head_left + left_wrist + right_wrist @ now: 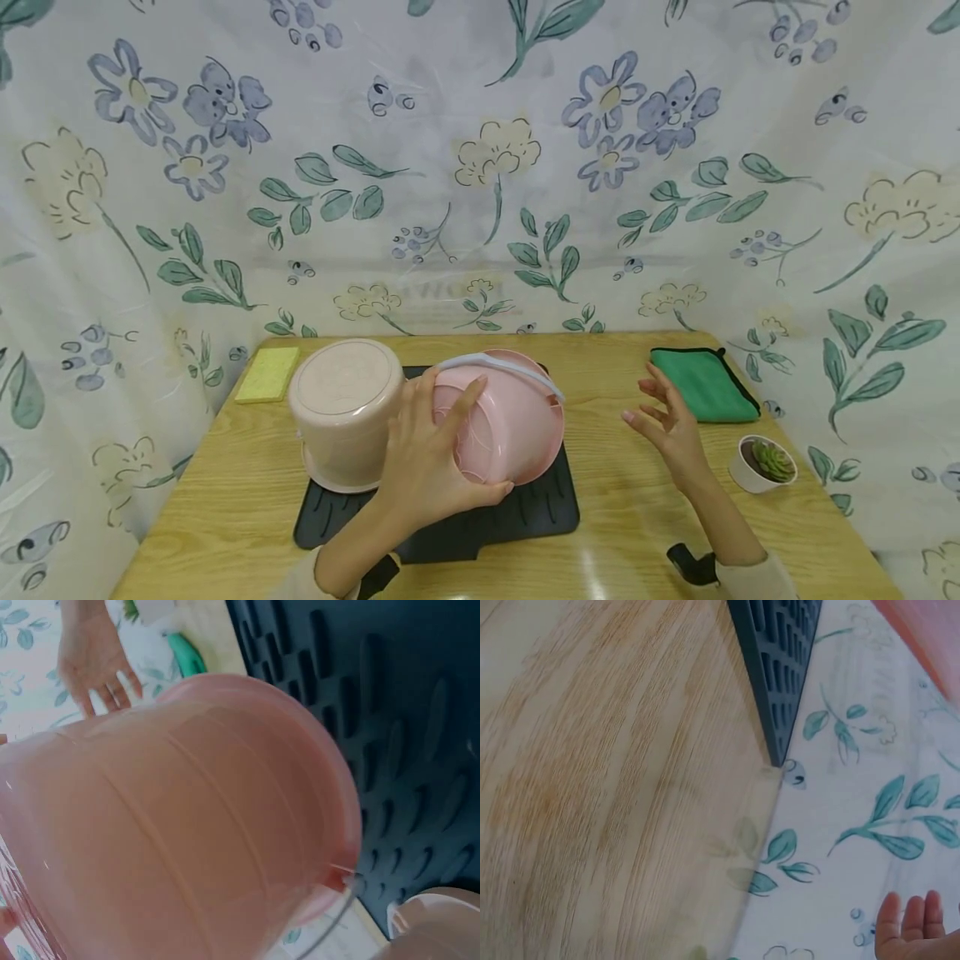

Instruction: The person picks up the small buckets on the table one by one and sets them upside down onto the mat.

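Note:
A pink bucket (pixel 521 417) is tilted over the dark ribbed mat (pixel 525 510), its base turned toward the head camera. My left hand (pixel 423 471) grips it around the base, fingers and thumb spread. Across its far side runs a pale blue handle (pixel 487 360). The left wrist view is mostly filled by the bucket's side. To its left, a cream bucket (pixel 345 417) stands upside down on the mat. My right hand (pixel 675 433) is raised above the table on the right, fingers loosely bent and holding nothing.
On the wooden table (pixel 225 475), a yellow sponge cloth (pixel 267 375) lies at back left. A folded green cloth (pixel 705 385) with black edging lies at back right, with a small potted succulent (pixel 768 462) in front of it. A floral curtain (pixel 480 167) hangs behind.

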`<control>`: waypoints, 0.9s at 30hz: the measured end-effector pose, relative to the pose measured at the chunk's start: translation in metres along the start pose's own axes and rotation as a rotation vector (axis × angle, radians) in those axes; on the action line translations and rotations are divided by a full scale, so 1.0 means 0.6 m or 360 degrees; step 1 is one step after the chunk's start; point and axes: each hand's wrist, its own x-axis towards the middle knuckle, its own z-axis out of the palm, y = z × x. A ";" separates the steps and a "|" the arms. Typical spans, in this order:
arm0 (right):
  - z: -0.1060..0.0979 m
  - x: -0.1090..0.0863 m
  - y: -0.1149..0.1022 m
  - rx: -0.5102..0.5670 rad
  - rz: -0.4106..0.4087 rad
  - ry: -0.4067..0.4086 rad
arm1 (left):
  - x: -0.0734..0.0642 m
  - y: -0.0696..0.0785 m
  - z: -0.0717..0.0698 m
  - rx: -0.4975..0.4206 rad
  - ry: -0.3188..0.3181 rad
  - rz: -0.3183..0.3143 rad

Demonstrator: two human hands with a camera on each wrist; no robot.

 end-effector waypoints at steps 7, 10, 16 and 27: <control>-0.004 -0.005 0.003 -0.0008 -0.0006 0.0020 | 0.021 0.009 0.012 0.0113 -0.0062 -0.0027; -0.005 -0.006 0.005 -0.0013 0.0009 0.0022 | 0.033 0.014 0.018 0.0126 -0.0114 -0.0055; -0.006 -0.007 0.007 -0.0076 0.0023 0.0010 | 0.061 0.022 0.025 0.0165 -0.0253 -0.0121; -0.005 -0.004 0.006 -0.0077 -0.0016 0.0019 | 0.117 0.023 0.040 0.0062 -0.0517 -0.0271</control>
